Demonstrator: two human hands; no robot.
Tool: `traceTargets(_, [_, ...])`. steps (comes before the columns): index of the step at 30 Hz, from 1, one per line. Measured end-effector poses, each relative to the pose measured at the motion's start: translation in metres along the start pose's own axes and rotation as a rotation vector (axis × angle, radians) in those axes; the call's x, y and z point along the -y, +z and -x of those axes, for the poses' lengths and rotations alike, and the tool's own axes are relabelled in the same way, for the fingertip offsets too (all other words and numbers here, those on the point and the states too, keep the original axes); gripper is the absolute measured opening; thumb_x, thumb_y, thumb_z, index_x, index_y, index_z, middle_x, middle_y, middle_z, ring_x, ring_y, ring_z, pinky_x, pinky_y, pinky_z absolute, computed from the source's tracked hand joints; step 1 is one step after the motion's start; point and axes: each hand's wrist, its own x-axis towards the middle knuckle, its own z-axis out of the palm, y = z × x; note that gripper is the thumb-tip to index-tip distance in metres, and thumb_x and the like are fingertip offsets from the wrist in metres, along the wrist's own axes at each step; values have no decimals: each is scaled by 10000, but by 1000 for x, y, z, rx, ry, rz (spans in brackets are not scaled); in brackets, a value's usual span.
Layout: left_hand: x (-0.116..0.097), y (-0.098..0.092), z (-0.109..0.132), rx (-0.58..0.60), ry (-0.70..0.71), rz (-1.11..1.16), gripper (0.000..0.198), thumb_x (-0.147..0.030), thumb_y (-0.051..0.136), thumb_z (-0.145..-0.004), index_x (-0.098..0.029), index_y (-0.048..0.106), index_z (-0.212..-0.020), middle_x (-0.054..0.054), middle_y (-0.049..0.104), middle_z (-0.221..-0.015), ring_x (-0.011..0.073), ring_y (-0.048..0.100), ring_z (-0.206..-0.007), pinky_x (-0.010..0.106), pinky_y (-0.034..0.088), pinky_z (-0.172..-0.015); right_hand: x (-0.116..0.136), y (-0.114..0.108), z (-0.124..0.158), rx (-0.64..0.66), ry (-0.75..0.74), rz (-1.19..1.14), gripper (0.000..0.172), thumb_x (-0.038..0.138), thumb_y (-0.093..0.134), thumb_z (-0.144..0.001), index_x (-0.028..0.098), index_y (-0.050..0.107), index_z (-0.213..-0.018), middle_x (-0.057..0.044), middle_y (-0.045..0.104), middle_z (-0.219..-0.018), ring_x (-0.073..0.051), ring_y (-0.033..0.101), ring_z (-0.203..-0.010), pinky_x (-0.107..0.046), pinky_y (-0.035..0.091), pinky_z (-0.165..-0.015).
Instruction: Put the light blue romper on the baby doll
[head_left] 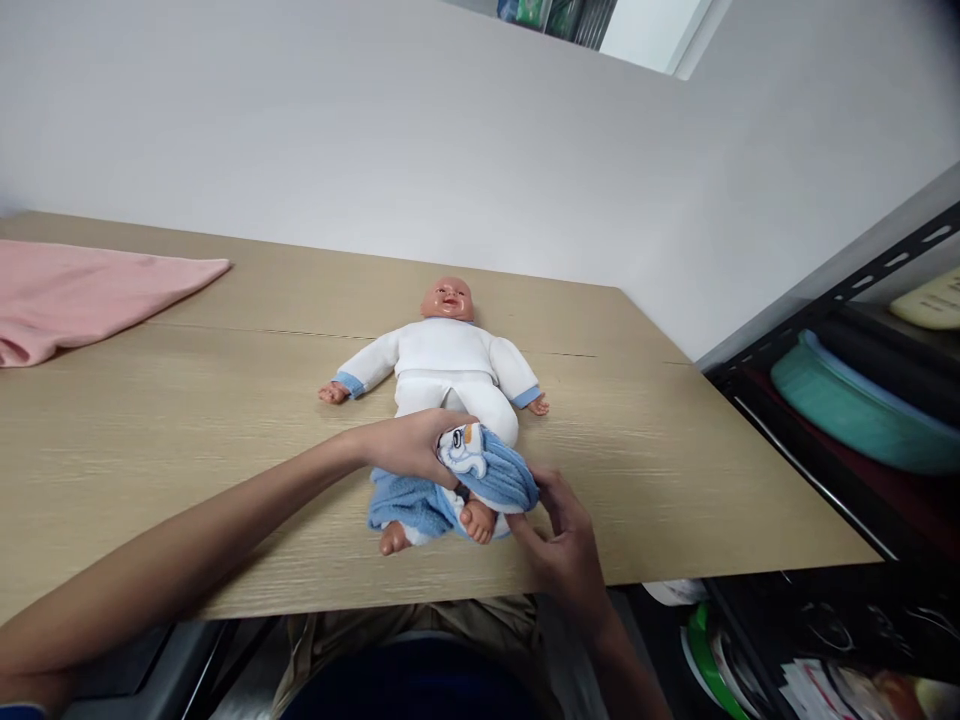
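Note:
A baby doll (448,345) lies face up on the table, its head toward the wall and its feet toward me. Its body is white, with blue bands at the wrists. Blue towelling trousers (416,503) with white trim and a cartoon face patch are around its lower legs, and both feet stick out. My left hand (411,445) is closed on the trouser leg beside the patch, its fingertips partly hidden. On the other side, my right hand (559,530) pinches the white cuff of the same leg next to the doll's foot (478,521).
A pink cloth (97,290) lies at the table's left. A black metal shelf with a teal basin (862,405) stands along the right side. The table's front edge (360,608) is close to my body, and a pale wall rises behind.

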Motion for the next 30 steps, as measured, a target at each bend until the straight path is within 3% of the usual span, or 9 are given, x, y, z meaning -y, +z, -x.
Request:
traceTargets(4, [10,-9,0,0,0,-64,304,-276,800,-766,-169,682,-1026,-9,682,-899,184,609,-812,274,469,-717,1,-9,-16,13,-121,67,309,143,713,-917,276,703,-1195,-87,642,-1294,-250,646,-1243,-378,572,-1038])
traceTargets(8, [12,-15,1,37,-37,-15,290,-239,822,-728,-154,733,-991,-10,703,-864,181,624,-784,264,475,-699,-1,-12,-25,203,-164,-23,442,115,732,-890,293,651,-1286,-99,610,-1382,-237,655,-1272,-308,622,-909])
traceTargets(10, [10,-16,2,55,-50,12,309,-269,864,-718,-149,761,-984,-4,720,-861,188,637,-792,268,490,-712,-5,-14,-28,216,-240,49,431,102,734,-863,274,654,-1250,-98,653,-1332,-240,676,-1220,-313,614,-889])
traceTargets(13, [7,-14,1,60,-74,7,306,-378,904,-745,-153,767,-900,-13,696,-804,176,614,-761,269,485,-704,-11,-16,-32,150,-307,215,308,119,689,-879,255,651,-1153,-49,740,-1070,-223,725,-976,-320,588,-818])
traceTargets(16, [4,-11,1,44,-57,8,353,-492,873,-814,-167,746,-858,-25,667,-781,167,590,-749,278,473,-715,-14,-20,-38,158,-191,258,235,192,671,-930,260,638,-1153,-8,745,-937,-217,716,-845,-325,569,-788])
traceTargets(22, [-1,-4,2,-53,-42,-153,490,-642,830,-848,-178,694,-927,-34,612,-788,167,532,-745,282,392,-666,-8,-32,-54,401,-53,-84,416,408,700,-975,252,618,-1351,-74,663,-1315,-303,625,-1251,-417,498,-1093])
traceTargets(25, [-7,1,5,-115,-65,-271,534,-696,798,-861,-187,675,-963,-35,594,-783,173,516,-733,290,363,-653,-4,-26,-63,339,6,-124,246,464,647,-1024,239,675,-1118,-32,638,-1068,-242,619,-1034,-352,505,-952])
traceTargets(28, [-16,5,17,-225,-98,-360,517,-703,678,-957,-196,666,-1060,18,665,-914,221,577,-834,318,406,-737,-3,-15,-75,303,140,-205,298,530,610,-1044,242,633,-968,24,519,-829,-177,504,-762,-293,445,-713])
traceTargets(30, [-24,6,32,-302,-187,-380,562,-720,640,-971,-211,645,-1209,44,689,-993,247,605,-875,330,419,-756,-5,-9,-84,318,182,-251,328,567,626,-1022,241,637,-988,31,509,-812,-168,481,-729,-285,423,-674])
